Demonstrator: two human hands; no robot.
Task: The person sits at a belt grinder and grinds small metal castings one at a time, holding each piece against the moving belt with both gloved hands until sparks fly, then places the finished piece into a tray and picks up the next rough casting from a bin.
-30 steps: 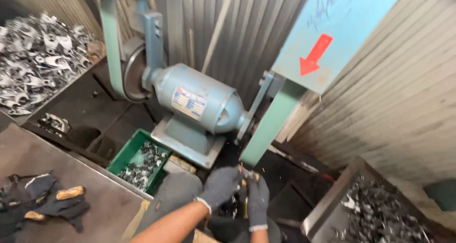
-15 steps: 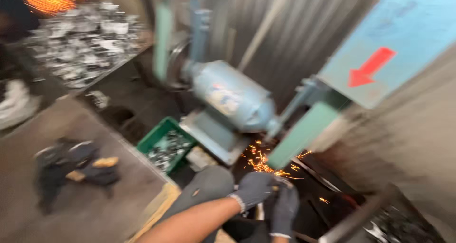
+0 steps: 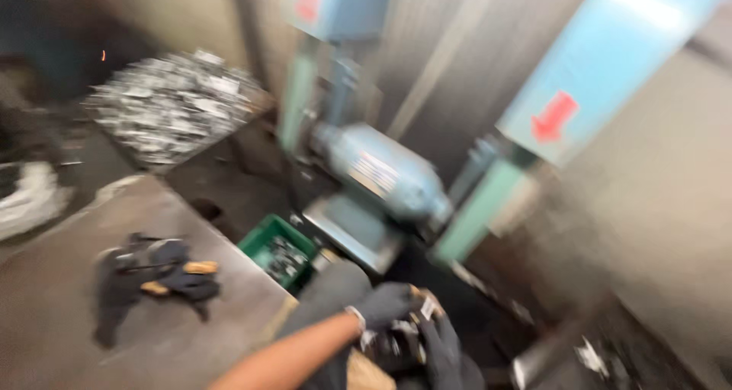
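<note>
— Head view, blurred: I see both gloved hands low at the near edge, left hand point(image 3: 385, 304) and right hand point(image 3: 442, 348) closed together on a small metal piece point(image 3: 422, 308), just before the blue grinder motor point(image 3: 385, 175).

— Around them?

— A green crate point(image 3: 278, 254) to their left; dark gloves point(image 3: 156, 279) lie on the worktop point(image 3: 69, 283).

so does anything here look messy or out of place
Only a crumpled pair of dark work gloves lying loose on the grey metal table. The picture is motion-blurred, so finer damage or spills cannot be judged.
</note>
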